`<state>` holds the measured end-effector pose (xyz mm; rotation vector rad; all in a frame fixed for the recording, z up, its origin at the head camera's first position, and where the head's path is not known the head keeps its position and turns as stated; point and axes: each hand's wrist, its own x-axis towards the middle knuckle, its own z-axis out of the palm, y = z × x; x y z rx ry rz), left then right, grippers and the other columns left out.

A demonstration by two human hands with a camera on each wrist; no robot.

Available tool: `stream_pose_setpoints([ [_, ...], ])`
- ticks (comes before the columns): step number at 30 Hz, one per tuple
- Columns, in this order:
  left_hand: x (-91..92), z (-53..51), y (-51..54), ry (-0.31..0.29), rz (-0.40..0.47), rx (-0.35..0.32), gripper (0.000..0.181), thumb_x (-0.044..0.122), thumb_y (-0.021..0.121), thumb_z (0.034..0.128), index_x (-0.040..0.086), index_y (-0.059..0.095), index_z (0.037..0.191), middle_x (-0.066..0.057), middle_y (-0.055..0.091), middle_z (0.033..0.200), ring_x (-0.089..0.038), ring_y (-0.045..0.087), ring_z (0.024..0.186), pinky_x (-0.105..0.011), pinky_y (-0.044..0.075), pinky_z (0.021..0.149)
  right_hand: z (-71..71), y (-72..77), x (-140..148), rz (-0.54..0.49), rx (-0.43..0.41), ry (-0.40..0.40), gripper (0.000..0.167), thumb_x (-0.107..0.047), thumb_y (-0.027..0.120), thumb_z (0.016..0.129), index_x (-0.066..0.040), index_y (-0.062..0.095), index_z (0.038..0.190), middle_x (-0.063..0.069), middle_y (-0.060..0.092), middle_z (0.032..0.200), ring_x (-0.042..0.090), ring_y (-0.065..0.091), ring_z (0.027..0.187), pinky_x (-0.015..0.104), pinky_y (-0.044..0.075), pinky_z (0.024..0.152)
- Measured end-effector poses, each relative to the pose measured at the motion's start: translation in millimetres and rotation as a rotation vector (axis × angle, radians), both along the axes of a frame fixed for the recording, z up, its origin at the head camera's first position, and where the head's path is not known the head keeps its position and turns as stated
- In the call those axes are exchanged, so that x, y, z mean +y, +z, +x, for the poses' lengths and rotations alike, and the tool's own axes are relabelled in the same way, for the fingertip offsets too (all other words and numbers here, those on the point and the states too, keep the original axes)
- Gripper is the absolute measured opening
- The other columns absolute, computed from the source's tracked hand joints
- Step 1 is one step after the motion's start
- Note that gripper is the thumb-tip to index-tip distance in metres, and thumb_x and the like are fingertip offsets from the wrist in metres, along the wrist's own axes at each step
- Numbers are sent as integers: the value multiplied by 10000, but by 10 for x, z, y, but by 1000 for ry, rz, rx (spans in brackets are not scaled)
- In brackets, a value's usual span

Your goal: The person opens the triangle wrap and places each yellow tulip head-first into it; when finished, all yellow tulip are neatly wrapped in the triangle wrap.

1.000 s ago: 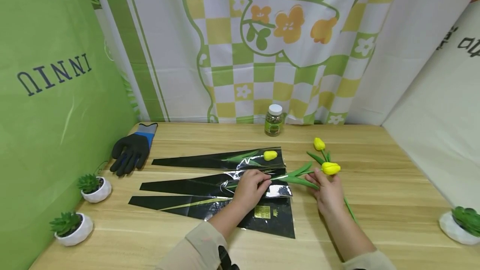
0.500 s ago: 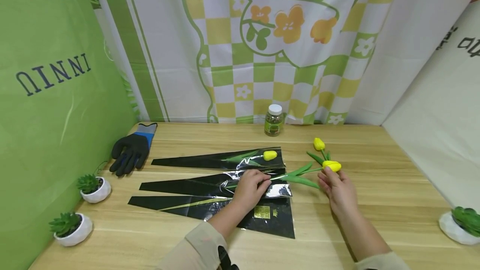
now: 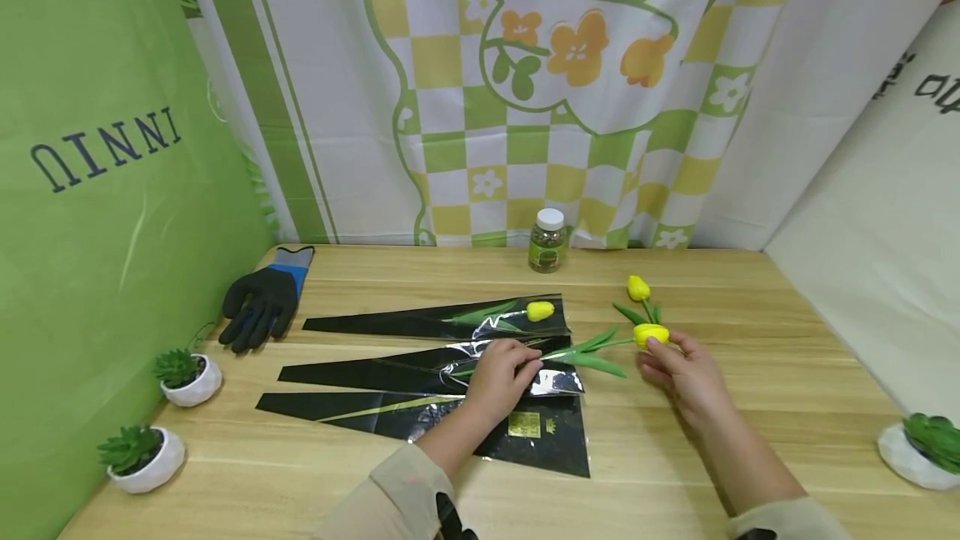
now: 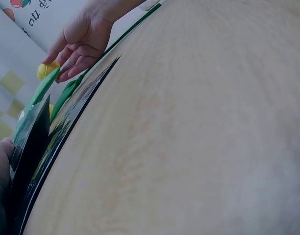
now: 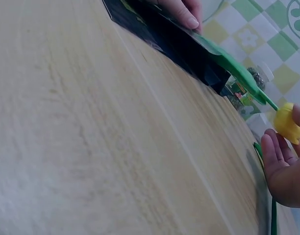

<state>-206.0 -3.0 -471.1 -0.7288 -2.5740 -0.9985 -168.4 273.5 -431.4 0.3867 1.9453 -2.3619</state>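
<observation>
In the head view, my left hand (image 3: 498,382) grips the middle black flower sleeve (image 3: 360,373) near its wide end. A yellow tulip (image 3: 651,335) lies with its stem running into that sleeve, while its green leaves (image 3: 588,355) stick partly out. My right hand (image 3: 693,377) pinches the bloom between thumb and fingers; the right wrist view also shows this bloom (image 5: 287,122) at the fingertips. Behind lies another black sleeve (image 3: 390,322) with a tulip (image 3: 540,311) inside. A third sleeve (image 3: 532,440), printed in gold, lies in front, partly covered by my left forearm.
Another tulip (image 3: 638,287) lies on the wooden table (image 3: 787,407) behind my right hand. A lidded jar (image 3: 548,242) stands at the back. On the left are a work glove (image 3: 262,298) and two potted succulents (image 3: 193,377); one more pot (image 3: 918,452) stands right.
My right hand has shifted rightward from the leaves to the bloom. The tulip has then slid slightly left, its leaves further into the sleeve. My left hand has stayed in place.
</observation>
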Motion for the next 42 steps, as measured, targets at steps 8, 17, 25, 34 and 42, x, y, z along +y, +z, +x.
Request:
stream_pose_setpoints([
  [8, -7, -2, -11, -3, -4, -10, 204, 264, 651, 948, 152, 766, 1075, -12, 703, 1020, -193, 619, 993, -336, 506, 900, -62, -37, 29, 196, 29, 185, 680, -188, 576, 997, 132, 210, 1473, -164, 629, 970, -3, 654, 913, 165, 548, 848],
  [17, -2, 1, -5, -6, 11, 8, 198, 251, 667, 935, 139, 768, 1063, -17, 706, 1004, -196, 617, 980, -333, 501, 896, -149, -81, -37, 300, 9, 257, 658, -166, 608, 977, 142, 263, 1445, -35, 622, 1061, 15, 658, 911, 188, 556, 842],
  [25, -5, 0, 19, -10, 11, -4, 194, 242, 669, 933, 129, 768, 1058, -23, 709, 999, -197, 622, 982, -337, 507, 892, -198, -82, -154, 422, -29, 304, 623, -164, 638, 957, 126, 350, 1427, 221, 617, 1256, 33, 655, 923, 210, 566, 823],
  [34, 1, 0, 53, -20, 11, -5, 192, 231, 669, 933, 129, 768, 1062, -25, 711, 992, -201, 623, 978, -337, 506, 884, -258, -56, -286, 477, 14, 351, 514, -124, 640, 950, 150, 438, 1335, 71, 663, 1033, 49, 640, 850, 206, 565, 738],
  [42, 2, 7, 29, -13, 10, -17, 191, 240, 669, 934, 142, 768, 1064, -12, 711, 1002, -191, 621, 984, -330, 504, 889, -296, -114, -405, 536, 47, 369, 425, -109, 672, 926, 127, 537, 1253, 53, 653, 948, 79, 626, 801, 202, 559, 689],
])
